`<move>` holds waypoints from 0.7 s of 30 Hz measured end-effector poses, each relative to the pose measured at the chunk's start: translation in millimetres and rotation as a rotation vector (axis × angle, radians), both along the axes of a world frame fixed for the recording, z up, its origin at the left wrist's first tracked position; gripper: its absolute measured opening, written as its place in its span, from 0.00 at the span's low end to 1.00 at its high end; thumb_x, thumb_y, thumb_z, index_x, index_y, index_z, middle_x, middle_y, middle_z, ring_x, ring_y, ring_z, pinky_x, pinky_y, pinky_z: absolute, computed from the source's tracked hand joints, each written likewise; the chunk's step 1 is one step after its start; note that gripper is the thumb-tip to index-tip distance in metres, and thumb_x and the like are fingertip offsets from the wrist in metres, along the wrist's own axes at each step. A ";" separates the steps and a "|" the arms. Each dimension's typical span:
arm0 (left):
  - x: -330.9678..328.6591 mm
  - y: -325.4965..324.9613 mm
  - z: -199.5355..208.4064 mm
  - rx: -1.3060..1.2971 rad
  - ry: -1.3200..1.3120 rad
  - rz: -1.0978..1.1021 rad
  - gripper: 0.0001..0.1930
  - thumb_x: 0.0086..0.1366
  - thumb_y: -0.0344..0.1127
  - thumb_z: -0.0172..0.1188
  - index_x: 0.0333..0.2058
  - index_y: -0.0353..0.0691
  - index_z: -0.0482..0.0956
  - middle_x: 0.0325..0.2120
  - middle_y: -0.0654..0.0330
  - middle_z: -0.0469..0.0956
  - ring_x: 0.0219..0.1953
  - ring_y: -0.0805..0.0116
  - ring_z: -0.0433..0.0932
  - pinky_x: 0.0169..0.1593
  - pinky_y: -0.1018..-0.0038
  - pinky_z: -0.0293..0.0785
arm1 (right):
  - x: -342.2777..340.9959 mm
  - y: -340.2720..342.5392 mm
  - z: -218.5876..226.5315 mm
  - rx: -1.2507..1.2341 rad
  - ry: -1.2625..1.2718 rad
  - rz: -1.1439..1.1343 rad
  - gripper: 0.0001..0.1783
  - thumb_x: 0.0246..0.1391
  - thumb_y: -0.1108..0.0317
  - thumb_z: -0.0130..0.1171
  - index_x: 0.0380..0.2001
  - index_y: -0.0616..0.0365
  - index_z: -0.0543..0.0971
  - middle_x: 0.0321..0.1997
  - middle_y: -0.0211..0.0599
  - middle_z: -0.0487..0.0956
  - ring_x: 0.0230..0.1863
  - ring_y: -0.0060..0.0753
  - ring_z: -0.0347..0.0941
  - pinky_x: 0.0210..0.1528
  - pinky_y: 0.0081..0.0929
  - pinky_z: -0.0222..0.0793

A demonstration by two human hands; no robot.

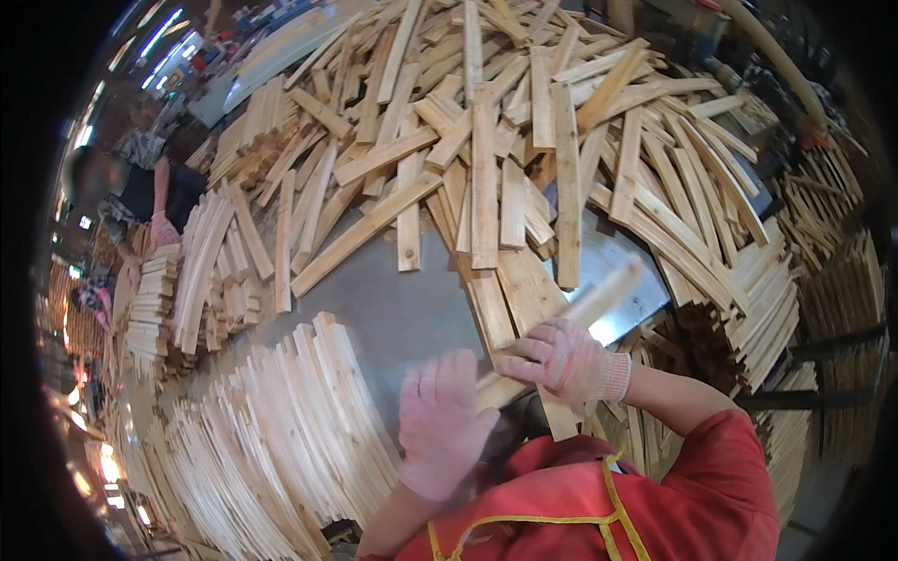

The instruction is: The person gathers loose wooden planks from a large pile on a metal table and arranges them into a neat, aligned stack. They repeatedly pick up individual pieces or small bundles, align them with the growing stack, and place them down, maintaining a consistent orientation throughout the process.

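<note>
My right hand, in a pale knitted work glove, is closed around a wooden slat. The slat slants from near my left hand up to the right, its far end smeared by motion. My left hand, also gloved and slightly blurred, is held up with its fingers stretched out. Its thumb is close to the slat's near end; whether they touch I cannot tell. Beneath the slat, wider boards lie on the grey metal table and reach toward me.
A large jumbled heap of wooden slats covers the table's far side. Slats stand in a tight row at the near left. Stacked slats are at the right. A co-worker handles stacked slats at the far left.
</note>
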State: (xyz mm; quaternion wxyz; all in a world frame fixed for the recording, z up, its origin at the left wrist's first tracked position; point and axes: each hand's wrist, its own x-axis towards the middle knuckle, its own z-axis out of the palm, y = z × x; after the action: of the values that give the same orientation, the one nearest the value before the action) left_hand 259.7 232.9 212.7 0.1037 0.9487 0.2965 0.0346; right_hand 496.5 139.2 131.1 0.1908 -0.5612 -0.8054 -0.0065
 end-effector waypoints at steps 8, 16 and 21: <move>-94.7 7.4 -106.3 -0.617 -0.252 0.692 0.21 0.67 0.46 0.64 0.51 0.37 0.82 0.37 0.46 0.85 0.42 0.49 0.86 0.48 0.59 0.80 | 174.9 64.9 -192.2 -0.031 0.792 -1.246 0.44 0.56 0.59 0.72 0.70 0.67 0.66 0.65 0.53 0.76 0.60 0.50 0.77 0.65 0.45 0.73; -183.0 -27.2 -154.4 -0.897 -0.680 0.808 0.20 0.68 0.39 0.63 0.54 0.35 0.81 0.37 0.58 0.84 0.37 0.69 0.80 0.44 0.68 0.78 | -15.0 53.6 -106.9 -0.197 2.208 -0.469 0.21 0.63 0.68 0.62 0.59 0.59 0.77 0.47 0.35 0.84 0.46 0.38 0.84 0.47 0.40 0.84; -170.2 2.2 -112.1 -1.057 -0.832 0.816 0.25 0.69 0.40 0.64 0.59 0.31 0.77 0.38 0.56 0.81 0.37 0.67 0.79 0.43 0.69 0.77 | -193.1 12.5 -100.8 -0.882 1.959 -0.268 0.30 0.69 0.61 0.59 0.70 0.59 0.68 0.58 0.33 0.80 0.57 0.35 0.79 0.61 0.34 0.76</move>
State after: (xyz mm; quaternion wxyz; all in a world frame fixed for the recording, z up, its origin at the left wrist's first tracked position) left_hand 89.5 235.1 100.6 0.6229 0.4989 0.5354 0.2765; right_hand 303.4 151.7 30.2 0.5303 -0.4252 -0.1663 0.7144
